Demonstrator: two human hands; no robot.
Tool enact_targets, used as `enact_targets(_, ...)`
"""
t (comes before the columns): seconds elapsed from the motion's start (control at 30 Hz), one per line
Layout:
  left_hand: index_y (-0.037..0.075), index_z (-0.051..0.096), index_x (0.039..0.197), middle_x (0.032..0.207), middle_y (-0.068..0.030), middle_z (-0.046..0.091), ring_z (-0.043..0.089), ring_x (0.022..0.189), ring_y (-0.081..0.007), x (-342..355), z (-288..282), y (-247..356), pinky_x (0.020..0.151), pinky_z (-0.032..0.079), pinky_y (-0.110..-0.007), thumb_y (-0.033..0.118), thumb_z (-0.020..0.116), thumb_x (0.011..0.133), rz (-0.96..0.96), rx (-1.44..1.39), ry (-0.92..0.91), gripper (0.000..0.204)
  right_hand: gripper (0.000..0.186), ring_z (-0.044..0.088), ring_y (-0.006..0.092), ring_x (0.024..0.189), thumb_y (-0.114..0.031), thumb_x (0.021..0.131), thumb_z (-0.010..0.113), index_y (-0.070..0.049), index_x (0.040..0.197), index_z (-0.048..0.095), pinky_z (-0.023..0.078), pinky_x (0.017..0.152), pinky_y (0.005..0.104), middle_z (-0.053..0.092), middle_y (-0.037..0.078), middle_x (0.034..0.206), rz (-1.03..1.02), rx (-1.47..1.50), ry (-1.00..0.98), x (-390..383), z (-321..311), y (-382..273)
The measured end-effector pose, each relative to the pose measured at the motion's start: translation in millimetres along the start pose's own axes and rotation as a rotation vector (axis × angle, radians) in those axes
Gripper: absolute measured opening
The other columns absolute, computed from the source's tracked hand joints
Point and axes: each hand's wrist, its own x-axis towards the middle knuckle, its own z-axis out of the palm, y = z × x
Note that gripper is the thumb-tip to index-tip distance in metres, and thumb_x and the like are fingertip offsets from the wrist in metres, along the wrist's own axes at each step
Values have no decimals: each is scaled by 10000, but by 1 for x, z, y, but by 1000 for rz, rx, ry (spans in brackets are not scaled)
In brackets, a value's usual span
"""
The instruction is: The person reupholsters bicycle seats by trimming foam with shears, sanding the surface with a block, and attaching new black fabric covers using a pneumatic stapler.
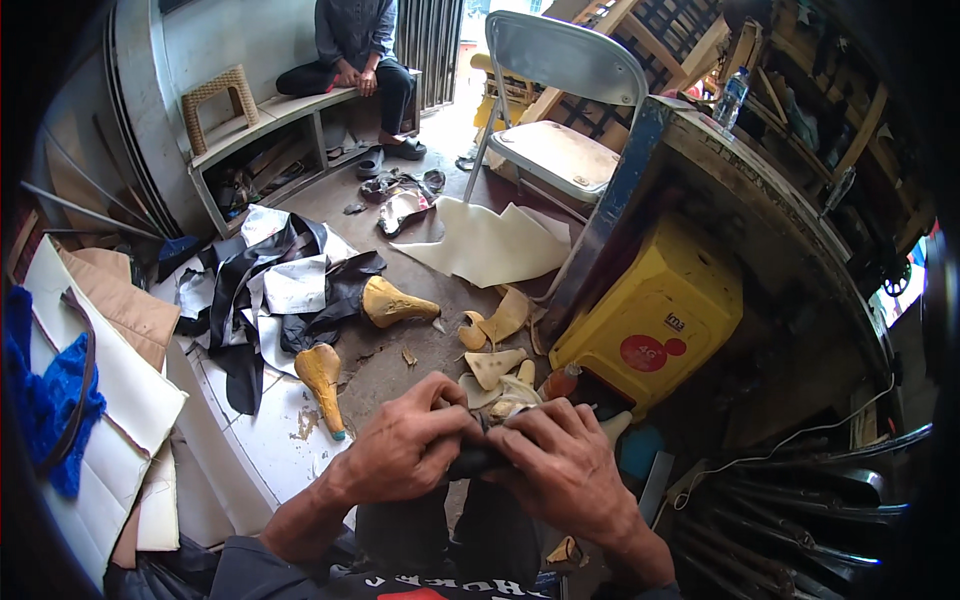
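Close together in front of my lap, my left hand [412, 440] and my right hand [560, 462] both grip a dark, soft-looking piece [474, 463]. Bent fingers pinch its upper edge from either side. Most of it is hidden behind my hands, so its kind does not show. Just beyond lie pale foam-like offcuts [495, 368] and a small bottle with reddish-brown contents [561, 381]. Two yellow-brown forms shaped like bicycle saddles rest on the floor ahead: one farther off [395, 302], one nearer on the left [320, 385].
Black and white material scraps [290, 285] and a cream sheet [490, 245] cover floor ahead. A yellow plastic stool [650, 320] lies tipped under the workbench [770, 170]. Cardboard [110, 390] leans left. Beyond are a folding chair [560, 150] and a seated person [355, 50].
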Motion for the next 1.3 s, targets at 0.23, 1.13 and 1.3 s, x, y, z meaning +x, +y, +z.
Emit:
enact_targets(0.23, 88, 722, 1047, 1109, -87, 630, 599, 1016, -264, -35, 30, 15, 974, 382, -480, 429, 803, 839, 154, 279, -82, 408, 447, 589, 248, 1061, -211, 657, 813, -157, 1084, 696, 417, 938, 435, 643, 0, 1051, 1, 21, -166, -42, -1, 6)
enact_targets(1.13, 128, 740, 860, 999, 0, 626, 545, 1025, -156, -80, 162, -39, 1053, 237, -558, 202, 755, 772, 305, 927, 139, 116, 706, 629, 520, 1131, -280, 788, 829, -11, 1304, 431, 514, 928, 537, 640, 351, 1180, 1788, 148, -718, -490, 295, -78)
enact_targets(1.3, 149, 736, 856, 975, 4, 597, 532, 1042, -141, -80, 172, -34, 1062, 238, -542, 244, 713, 788, 345, 911, 127, 119, 723, 631, 539, 1111, -309, 798, 798, -12, 1333, 412, 519, 927, 529, 640, 367, 1178, 1830, 173, -529, -512, 306, -73)
